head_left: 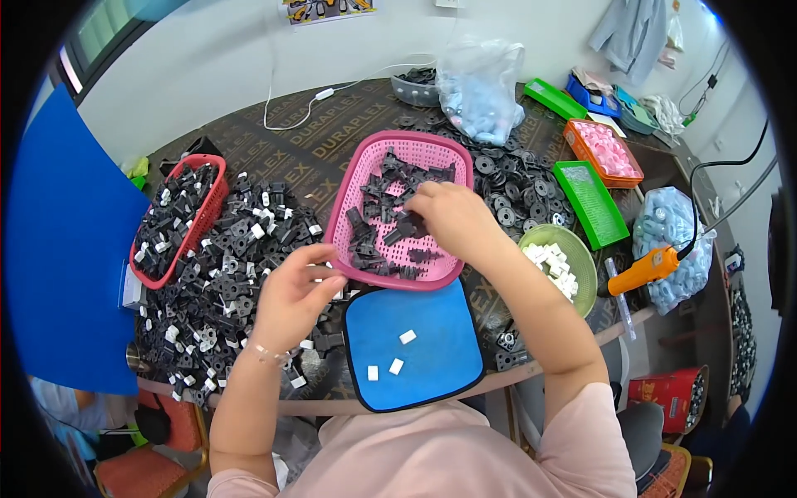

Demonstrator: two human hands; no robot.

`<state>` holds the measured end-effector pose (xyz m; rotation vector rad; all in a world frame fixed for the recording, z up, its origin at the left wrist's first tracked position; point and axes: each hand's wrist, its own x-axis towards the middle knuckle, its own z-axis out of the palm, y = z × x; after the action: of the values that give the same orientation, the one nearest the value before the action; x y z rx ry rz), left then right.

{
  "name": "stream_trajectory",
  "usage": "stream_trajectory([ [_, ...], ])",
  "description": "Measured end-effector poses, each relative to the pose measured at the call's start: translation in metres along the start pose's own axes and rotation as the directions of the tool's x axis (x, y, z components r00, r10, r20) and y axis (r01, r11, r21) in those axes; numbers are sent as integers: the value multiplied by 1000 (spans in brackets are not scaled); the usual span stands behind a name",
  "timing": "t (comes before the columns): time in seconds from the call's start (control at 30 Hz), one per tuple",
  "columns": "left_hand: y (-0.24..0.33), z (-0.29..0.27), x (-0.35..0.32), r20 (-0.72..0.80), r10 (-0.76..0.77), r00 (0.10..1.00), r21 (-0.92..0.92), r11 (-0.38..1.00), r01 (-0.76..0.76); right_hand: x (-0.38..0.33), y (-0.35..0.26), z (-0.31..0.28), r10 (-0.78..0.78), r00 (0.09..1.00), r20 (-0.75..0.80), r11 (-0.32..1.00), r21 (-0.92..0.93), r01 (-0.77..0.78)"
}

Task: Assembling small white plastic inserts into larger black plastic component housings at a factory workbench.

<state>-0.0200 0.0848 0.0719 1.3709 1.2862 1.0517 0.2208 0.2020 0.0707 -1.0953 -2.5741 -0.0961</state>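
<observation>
My right hand (448, 214) reaches into the pink perforated basket (357, 178), its fingers closed among the small black plastic parts (382, 236) lying in it. My left hand (292, 297) rests beside the basket's near-left rim, fingers curled around a small black part with a white piece. Under it spreads a loose heap of black parts with white inserts (224, 274). In front of me lies a blue pad (432, 353) bearing three small white pieces (396, 365).
A red basket (207, 217) of black parts stands at the left beside a blue board (66, 241). Black round parts (515, 187), a green bowl (585, 257) of white pieces, green trays, an orange tray of pink parts and plastic bags sit right. An orange pendant control (643, 270) hangs there.
</observation>
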Motion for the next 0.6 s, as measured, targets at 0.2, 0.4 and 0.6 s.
stream_trajectory([
  [0.2, -14, 52, 35, 140, 187, 972, -253, 956, -147, -17, -41, -32, -246, 967, -67, 827, 506, 246],
  [0.4, -22, 37, 9, 183, -124, 975, -386, 903, 188, -89, 56, -58, 426, 896, 126, 867, 226, -444],
  [0.6, -40, 46, -13, 219, -221, 950, -423, 856, 297, -188, 115, -22, 614, 685, 393, 745, 0, -667],
])
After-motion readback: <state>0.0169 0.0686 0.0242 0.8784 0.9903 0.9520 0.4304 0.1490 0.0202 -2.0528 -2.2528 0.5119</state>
